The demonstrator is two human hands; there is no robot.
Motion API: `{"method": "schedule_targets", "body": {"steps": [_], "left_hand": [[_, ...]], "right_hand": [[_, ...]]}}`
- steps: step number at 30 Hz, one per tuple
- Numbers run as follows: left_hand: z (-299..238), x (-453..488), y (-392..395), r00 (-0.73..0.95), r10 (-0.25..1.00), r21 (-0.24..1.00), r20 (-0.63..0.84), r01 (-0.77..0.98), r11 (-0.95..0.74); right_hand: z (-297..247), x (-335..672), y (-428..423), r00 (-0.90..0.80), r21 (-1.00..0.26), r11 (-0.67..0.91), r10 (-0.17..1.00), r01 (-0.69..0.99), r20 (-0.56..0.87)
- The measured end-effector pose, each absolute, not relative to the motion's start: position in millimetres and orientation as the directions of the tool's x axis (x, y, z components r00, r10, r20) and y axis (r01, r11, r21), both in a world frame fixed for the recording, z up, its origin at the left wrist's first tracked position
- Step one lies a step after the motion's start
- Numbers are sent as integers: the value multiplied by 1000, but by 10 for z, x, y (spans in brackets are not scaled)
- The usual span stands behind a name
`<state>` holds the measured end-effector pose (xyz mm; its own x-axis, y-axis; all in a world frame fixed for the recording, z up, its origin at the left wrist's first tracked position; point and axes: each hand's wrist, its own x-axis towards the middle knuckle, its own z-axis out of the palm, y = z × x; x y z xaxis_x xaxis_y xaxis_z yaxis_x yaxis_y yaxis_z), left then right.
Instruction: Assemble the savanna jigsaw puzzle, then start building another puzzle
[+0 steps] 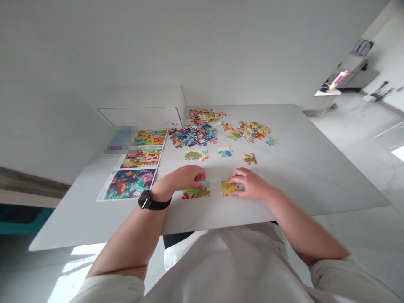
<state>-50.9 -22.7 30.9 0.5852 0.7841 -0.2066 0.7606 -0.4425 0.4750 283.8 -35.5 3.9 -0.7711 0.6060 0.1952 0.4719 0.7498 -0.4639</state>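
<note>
My left hand (189,177), a black watch on its wrist, has curled fingers over a joined block of puzzle pieces (196,194) in green, red and yellow. Its thumb meets the block's upper edge; what lies between thumb and fingers is mostly hidden. To the right, my right hand (249,184) grips a small yellow cluster of puzzle pieces (226,188) by its right side, flat on the table. A gap separates cluster and block. Just beyond lie a joined green-and-cream strip (195,155), a blue elephant-like piece (225,152) and a green-and-red piece (249,158).
Heaps of loose pieces lie farther back: a dark multicoloured pile (194,135), a reddish pile (203,115) and a yellow-orange pile (254,129). Left is a printed picture sheet (131,184), with a blurred-out object (121,140) and a white box (139,117) behind. A wall bounds the table's back.
</note>
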Motion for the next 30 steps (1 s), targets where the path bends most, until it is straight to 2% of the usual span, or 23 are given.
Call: {"method": "schedule_targets", "body": {"steps": [6, 10, 13, 22, 30], "left_hand": [[337, -598, -167, 569, 816, 474, -99, 748, -465], [384, -657, -123, 482, 875, 435, 38, 781, -449], [395, -666, -111, 445, 891, 416, 86, 797, -438], [358, -682, -101, 429, 897, 411, 112, 802, -434], [327, -700, -69, 412, 905, 426, 108, 803, -417]], "right_hand": [[72, 2869, -310, -706, -502, 728, 649, 467, 283], [186, 3021, -166, -561, -505, 676, 733, 536, 386], [319, 3206, 9, -451, -490, 608, 793, 625, 409], [496, 3609, 829, -282, -386, 371, 921, 844, 268], [330, 3120, 1440, -257, -312, 285, 958, 906, 128]]}}
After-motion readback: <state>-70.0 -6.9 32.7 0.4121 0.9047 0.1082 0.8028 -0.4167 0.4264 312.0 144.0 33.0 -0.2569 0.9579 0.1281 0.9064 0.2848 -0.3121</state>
